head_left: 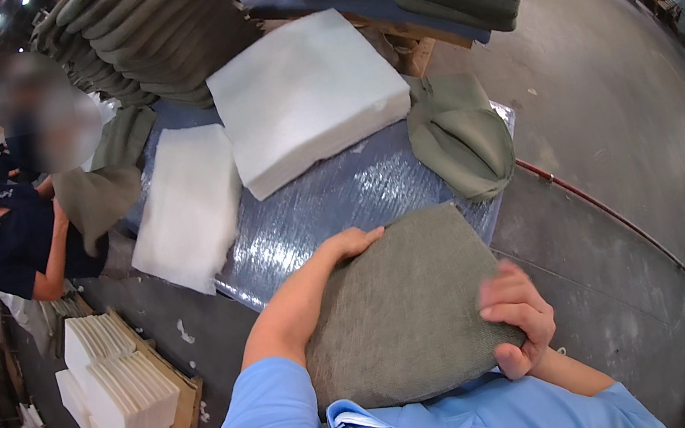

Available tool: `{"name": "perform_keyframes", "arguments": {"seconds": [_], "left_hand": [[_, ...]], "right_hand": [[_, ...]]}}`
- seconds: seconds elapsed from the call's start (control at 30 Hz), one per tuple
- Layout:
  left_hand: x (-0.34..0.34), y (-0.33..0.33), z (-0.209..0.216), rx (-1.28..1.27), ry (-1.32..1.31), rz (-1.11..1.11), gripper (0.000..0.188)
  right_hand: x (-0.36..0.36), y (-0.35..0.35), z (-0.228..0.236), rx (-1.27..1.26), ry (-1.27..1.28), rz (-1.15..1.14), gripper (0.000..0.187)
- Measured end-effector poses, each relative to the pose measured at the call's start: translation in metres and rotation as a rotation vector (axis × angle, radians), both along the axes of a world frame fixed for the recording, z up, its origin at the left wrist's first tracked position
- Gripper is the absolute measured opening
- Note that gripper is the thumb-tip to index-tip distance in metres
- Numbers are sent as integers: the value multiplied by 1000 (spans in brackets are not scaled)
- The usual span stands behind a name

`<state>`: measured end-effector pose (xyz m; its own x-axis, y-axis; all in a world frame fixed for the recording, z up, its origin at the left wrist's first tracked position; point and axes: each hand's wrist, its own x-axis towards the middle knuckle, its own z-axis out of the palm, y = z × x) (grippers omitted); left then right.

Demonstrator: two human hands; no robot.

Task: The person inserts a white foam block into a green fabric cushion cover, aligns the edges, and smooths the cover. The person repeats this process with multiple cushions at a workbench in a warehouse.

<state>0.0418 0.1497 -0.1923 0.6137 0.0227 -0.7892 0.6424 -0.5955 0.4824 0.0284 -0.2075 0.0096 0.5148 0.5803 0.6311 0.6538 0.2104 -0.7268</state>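
A grey-green fabric-covered cushion (404,304) is tilted up against my body, in front of the table. My left hand (354,243) grips its far left edge, thumb over the top and the other fingers mostly hidden. At the right edge, my right hand (521,317) is loosely curled, thumb apart from the fingers; the upper fingers are blurred by motion. Just beyond lies an empty-looking, folded grey-green cover (462,138) on the table's right corner. A thick white foam block or stack of padding (307,92) and a thinner white padding sheet (187,206) rest on the table.
The table (314,210) has a shiny plastic-wrapped blue top. Tall stacks of grey-green cushions (155,36) stand at the back. A co-worker (24,224) at the left handles a grey-green cover (96,193). White foam pieces (122,390) sit low left; a reddish hose (608,213) crosses the floor.
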Motion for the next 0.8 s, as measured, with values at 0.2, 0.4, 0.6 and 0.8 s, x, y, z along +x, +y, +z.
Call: {"name": "perform_keyframes", "arguments": {"seconds": [0.2,0.4,0.6,0.8], "left_hand": [[-84,-67,-61,-134,73,221,73],[-115,-88,-82,223,-305,234,32],[-118,-84,-73,60,-365,280,32],[-145,-73,-83,87,-175,93,41]], "right_hand": [[-31,-6,-13,-15,145,-123,24],[-45,-28,-34,-28,234,-140,20],[-24,-64,-51,-270,513,-172,24],[38,-42,-48,-689,777,223,36]]}}
